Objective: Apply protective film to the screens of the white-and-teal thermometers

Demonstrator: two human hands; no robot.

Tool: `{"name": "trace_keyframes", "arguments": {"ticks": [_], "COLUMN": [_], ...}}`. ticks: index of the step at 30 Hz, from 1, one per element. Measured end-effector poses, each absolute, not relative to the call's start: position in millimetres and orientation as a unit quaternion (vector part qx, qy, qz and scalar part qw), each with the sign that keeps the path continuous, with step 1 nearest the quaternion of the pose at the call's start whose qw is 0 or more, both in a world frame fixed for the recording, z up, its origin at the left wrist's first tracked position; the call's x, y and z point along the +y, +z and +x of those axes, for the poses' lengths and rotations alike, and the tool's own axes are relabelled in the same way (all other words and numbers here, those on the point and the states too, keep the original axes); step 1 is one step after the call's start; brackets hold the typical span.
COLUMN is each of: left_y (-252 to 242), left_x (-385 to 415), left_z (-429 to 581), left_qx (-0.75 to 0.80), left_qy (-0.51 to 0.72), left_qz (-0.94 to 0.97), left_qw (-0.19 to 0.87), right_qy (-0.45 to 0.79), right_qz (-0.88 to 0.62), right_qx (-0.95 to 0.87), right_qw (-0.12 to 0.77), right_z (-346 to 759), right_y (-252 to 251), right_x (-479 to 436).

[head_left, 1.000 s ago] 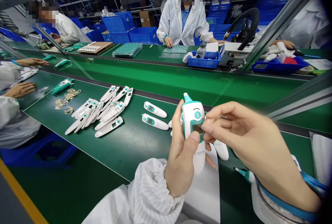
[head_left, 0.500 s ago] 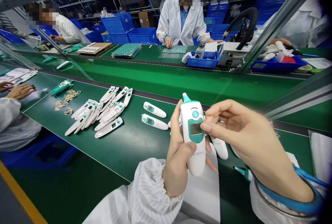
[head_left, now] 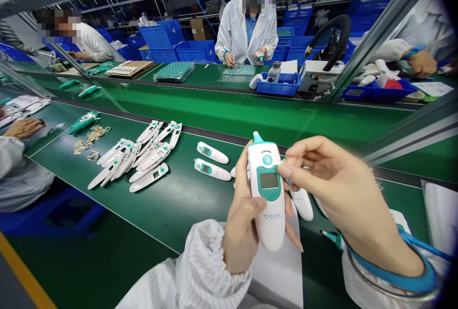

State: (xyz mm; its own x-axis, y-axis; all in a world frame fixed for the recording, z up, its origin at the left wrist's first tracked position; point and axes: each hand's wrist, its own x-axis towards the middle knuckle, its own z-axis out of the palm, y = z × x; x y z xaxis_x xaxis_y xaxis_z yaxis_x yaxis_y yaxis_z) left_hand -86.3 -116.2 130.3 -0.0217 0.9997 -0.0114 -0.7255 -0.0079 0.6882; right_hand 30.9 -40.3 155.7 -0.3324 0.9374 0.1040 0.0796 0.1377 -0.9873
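**I'm holding up a white ear thermometer (head_left: pixel 266 194) in my left hand (head_left: pixel 239 232).**

It's looking smooth and white, with a teal patch around a small gray screen (head_left: pixel 269 181), a round teal button (head_left: pixel 267 159) above that, a teal tip (head_left: pixel 256 136) pointing up, and the word "ease" near the bottom. My left fingers are curling behind it, and my left thumb (head_left: pixel 259 202) is pressing on the front, so it's sitting up in my hand above the green belt (head_left: pixel 171 213). My right hand (head_left: pixel 332 190) is reaching in with its fingers close together – the fingertips (head_left: pixel 286 171) are touching the edge by the screen. Two more thermometers (head_left: pixel 212 152) are lying just left of my hands, near a pile of white plastic casings (head_left: pixel 132 163).
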Motion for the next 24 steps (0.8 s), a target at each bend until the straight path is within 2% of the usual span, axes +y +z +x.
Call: {"name": "trace_keyframes", "arguments": {"ticks": [4, 9, 13, 19, 24], "left_y": [131.7, 133.4, 133.9, 141.0, 145.6], "left_x": [-115.8, -118.8, -105.3, -78.4, -80.7], "left_z": [-86.1, -85.7, -83.1, -68.8, -53.6], "left_qx": [0.251, 0.260, 0.226, 0.156, 0.143], "left_qy": [0.670, 0.642, 0.658, 0.634, 0.628], "left_qz": [0.245, 0.268, 0.281, 0.293, 0.300], "left_qw": [0.654, 0.670, 0.661, 0.698, 0.704], "right_qy": [0.507, 0.586, 0.701, 0.740, 0.725], "right_qz": [-0.400, -0.358, -0.336, -0.334, -0.306], "right_qx": [-0.620, -0.634, -0.553, -0.431, -0.470], "right_qw": [0.445, 0.356, 0.299, 0.395, 0.400], "right_z": [30.2, 23.3, 19.7, 33.0, 51.0], "right_y": [149.9, 149.7, 151.0, 150.0, 154.4], "right_x": [-40.7, -53.8, -54.7, -43.4, -48.8]}}
